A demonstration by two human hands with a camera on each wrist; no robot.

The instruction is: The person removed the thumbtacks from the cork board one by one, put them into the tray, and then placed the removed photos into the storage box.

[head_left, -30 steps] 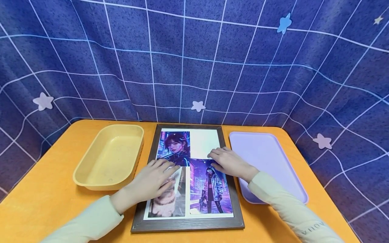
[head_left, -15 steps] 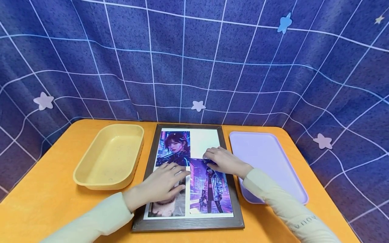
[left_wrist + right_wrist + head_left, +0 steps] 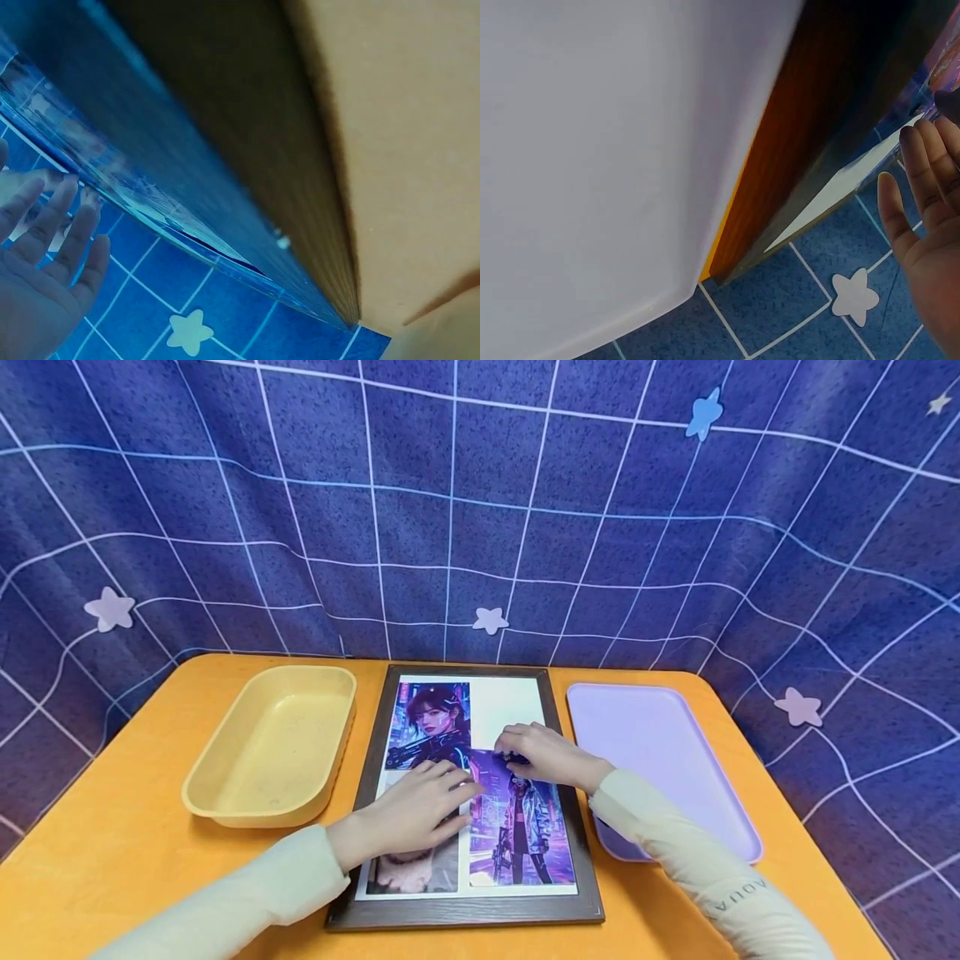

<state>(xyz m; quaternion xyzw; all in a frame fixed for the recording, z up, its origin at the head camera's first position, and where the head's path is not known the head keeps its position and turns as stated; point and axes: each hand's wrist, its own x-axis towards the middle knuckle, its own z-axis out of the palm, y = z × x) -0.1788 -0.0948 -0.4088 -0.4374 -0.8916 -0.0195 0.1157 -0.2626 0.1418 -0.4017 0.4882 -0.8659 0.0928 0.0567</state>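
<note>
A dark picture frame [image 3: 465,917] lies flat with a white backing [image 3: 504,700] showing at its upper right. Three picture cards lie on it. The upper left card [image 3: 431,727] shows a figure with a gun; the lower right card [image 3: 517,835] shows a hooded figure in a shiny jacket. My left hand [image 3: 416,810] spreads over the lower left card [image 3: 420,875] and hides most of it, fingertips at the gap between the lower cards. My right hand [image 3: 547,753] rests at the top edge of the lower right card, fingers loosely bent in the head view, straighter in the right wrist view.
A yellow basin [image 3: 281,747] stands left of the frame on an orange tabletop [image 3: 97,860]. On the right lies a shallow purple tray [image 3: 660,760], close beside the frame. A blue gridded curtain [image 3: 420,510] with stars hangs behind the table.
Over the last second my left hand has slid right across the lower left card towards the middle. My right hand has shifted slightly left. The cards look the same.
</note>
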